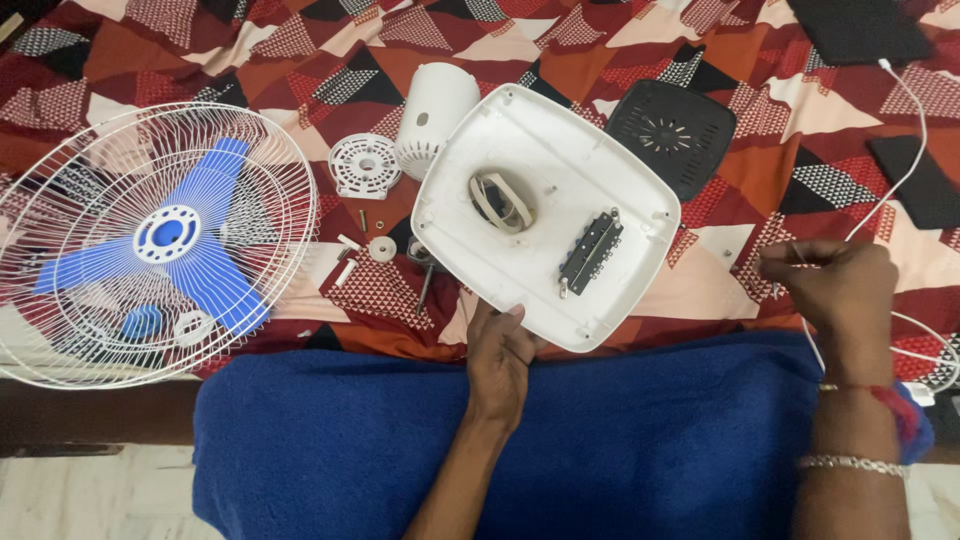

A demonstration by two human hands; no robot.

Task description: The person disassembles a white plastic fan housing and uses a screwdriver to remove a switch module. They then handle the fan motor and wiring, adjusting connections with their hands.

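My left hand [499, 352] grips the near edge of a white plastic fan base [545, 215], turned underside up, with a round hole showing a coiled cord and a dark switch block [590, 252]. My right hand [838, 290] is closed around a thin white cable [905, 165] and seems to pinch a small screw. A white motor housing [434, 115] lies behind the base. A white wire fan guard [70, 330] with a blue blade [180, 250] rests at the left.
A black vented cover [670, 135] lies beyond the base. A white round grille part [365, 165], small screws and white knobs [381, 248] sit between guard and base. A blue cloth [600, 450] covers the near edge of the patterned bedspread [180, 60].
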